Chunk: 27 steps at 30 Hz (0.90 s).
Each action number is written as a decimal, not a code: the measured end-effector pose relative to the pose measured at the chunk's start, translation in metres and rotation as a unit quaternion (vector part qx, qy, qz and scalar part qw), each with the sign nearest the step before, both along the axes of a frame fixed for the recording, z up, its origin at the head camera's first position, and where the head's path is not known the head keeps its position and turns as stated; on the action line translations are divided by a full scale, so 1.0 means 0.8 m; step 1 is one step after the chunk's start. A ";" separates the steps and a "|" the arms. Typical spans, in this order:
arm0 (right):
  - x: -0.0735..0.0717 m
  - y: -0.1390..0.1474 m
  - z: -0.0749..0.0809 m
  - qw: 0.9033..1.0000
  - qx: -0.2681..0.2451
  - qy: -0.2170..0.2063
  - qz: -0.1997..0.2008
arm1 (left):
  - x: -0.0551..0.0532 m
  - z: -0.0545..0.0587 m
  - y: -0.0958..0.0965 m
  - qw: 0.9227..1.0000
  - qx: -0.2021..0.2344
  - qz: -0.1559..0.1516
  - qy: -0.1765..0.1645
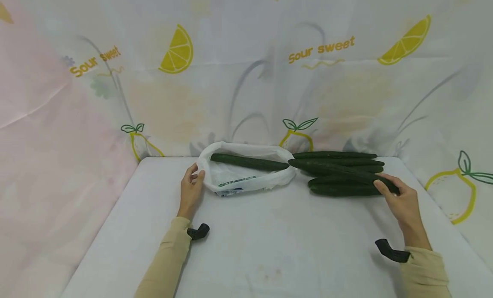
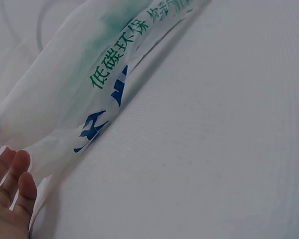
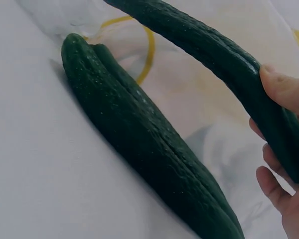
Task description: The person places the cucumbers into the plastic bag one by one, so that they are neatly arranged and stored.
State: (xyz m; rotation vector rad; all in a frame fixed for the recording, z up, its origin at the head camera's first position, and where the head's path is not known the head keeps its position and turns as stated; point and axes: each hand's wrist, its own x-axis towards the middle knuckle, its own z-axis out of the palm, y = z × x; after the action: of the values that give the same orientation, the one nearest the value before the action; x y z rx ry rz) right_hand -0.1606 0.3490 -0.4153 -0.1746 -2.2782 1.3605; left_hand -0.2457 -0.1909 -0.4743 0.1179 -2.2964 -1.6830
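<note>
My left hand holds the left rim of a white plastic bag, thumb in front of the rim. The bag lies with its mouth spread, and one dark green cucumber rests inside it. Green characters and blue print run along the bag's side in the left wrist view. On the right, my right hand grips one end of a long cucumber, whose far end points at the bag's right edge. In the right wrist view that held cucumber is raised above another cucumber.
Several more cucumbers lie side by side to the right of the bag. The white table ends at a hanging cloth printed with lemons and lettering. Each wrist wears a black camera mount.
</note>
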 end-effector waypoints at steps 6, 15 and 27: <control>-0.001 -0.015 0.002 1.000 0.016 -0.014 -0.016 | -0.001 -0.001 0.000 1.000 -0.002 0.002 -0.001; -0.004 -0.037 0.005 1.000 0.016 -0.014 -0.015 | 0.000 0.000 0.000 1.000 -0.002 -0.007 0.002; -0.013 -0.057 0.009 1.000 0.012 -0.010 -0.003 | -0.001 0.000 0.001 1.000 -0.004 0.002 0.015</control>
State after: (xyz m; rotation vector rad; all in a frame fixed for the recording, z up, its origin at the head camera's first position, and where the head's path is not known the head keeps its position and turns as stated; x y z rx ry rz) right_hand -0.1709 0.3034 -0.4084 -0.1885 -2.3073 1.3334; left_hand -0.2464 -0.1902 -0.4743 0.0957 -2.2789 -1.6630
